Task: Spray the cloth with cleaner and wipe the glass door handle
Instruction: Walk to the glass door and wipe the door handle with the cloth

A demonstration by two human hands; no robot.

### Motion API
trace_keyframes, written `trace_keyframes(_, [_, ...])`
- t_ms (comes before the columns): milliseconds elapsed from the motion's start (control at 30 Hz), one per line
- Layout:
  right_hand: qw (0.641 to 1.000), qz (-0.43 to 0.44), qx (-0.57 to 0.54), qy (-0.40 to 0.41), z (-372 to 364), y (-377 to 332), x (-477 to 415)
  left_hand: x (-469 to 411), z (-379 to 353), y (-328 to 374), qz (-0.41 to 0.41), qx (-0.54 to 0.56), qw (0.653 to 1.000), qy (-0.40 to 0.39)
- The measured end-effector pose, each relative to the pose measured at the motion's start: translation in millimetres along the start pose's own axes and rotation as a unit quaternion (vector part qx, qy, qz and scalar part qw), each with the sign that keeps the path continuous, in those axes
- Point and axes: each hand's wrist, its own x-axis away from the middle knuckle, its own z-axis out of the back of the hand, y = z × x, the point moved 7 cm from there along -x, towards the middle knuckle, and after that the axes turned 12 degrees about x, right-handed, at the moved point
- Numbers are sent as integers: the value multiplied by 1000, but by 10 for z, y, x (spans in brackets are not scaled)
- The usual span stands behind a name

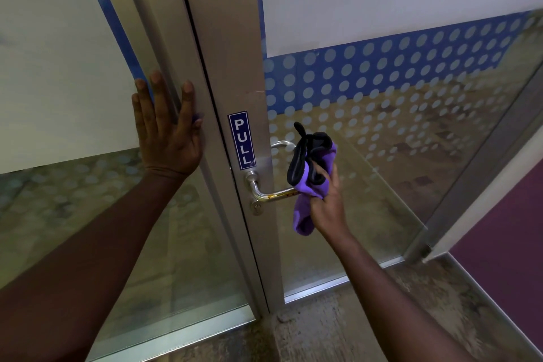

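Note:
A silver lever door handle (266, 193) juts out from the aluminium door frame (232, 67), below a blue PULL sticker (242, 140). My right hand (326, 206) grips a purple cloth with black edging (311, 167) and holds it bunched over the free end of the handle. The tip of the lever is hidden behind the cloth. My left hand (167, 129) lies flat with fingers spread against the neighbouring frame post and glass panel, holding nothing. No spray bottle is in view.
The glass door (382, 114) has a frosted upper band and a blue strip with pale dots. A keyhole (257, 208) sits under the handle. A second handle (280, 144) shows through the glass. Speckled floor lies below, a purple wall (505, 232) at right.

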Motion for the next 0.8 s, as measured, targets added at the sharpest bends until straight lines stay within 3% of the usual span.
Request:
trace_keyframes(367, [987,-85,1,136,-212,-150,334,-10,22,14,1,-11,1000,-8])
trace_keyframes(800, [967,-129,93,199,-593,-280,560,7,10,9,-5,-7,1000,-8])
